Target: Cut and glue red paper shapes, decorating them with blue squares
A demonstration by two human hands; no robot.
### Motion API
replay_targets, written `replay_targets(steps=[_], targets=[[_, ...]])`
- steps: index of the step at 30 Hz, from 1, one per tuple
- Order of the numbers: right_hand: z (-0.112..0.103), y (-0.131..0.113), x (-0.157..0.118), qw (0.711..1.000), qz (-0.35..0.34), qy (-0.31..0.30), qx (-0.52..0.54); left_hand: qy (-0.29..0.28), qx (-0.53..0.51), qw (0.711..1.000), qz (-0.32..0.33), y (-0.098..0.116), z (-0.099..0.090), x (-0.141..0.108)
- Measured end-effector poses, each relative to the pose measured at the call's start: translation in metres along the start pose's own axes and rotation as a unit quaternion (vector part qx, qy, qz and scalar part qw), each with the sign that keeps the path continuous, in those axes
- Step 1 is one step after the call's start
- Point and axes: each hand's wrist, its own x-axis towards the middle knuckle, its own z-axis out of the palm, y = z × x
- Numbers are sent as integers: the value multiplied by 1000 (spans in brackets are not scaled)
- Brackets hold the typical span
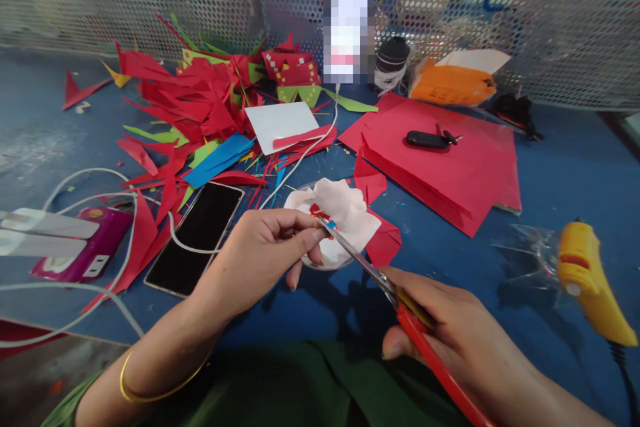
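My right hand [450, 327] is wrapped round a pair of scissors [373, 271] with red and yellow handles. The metal blades point up and left, over a shallow round dish lined with crumpled white paper [345, 203]. Thumb and fingers of my left hand [280, 237] are pinched together at the blade tips; whatever they grip is too small to make out. Close to the tips, a small blue piece [331, 225] and several tiny red bits [316, 210] show against the white paper. Part of the dish's near side is hidden by my left fingers.
Red, green and blue paper scraps [200, 93] pile up at the back left. Red sheets [440, 167] bear a key fob [427, 139]. A dark phone [197, 233] and white cables lie left; a yellow glue gun [587, 280] lies right. A lit phone [349, 30] leans against the mesh.
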Motion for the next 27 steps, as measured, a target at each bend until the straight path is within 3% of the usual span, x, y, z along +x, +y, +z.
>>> replay_targets(steps=[27], targets=[[-2, -1, 1, 1000, -5, 4, -3, -10, 32, 999, -7, 1, -3, 2]])
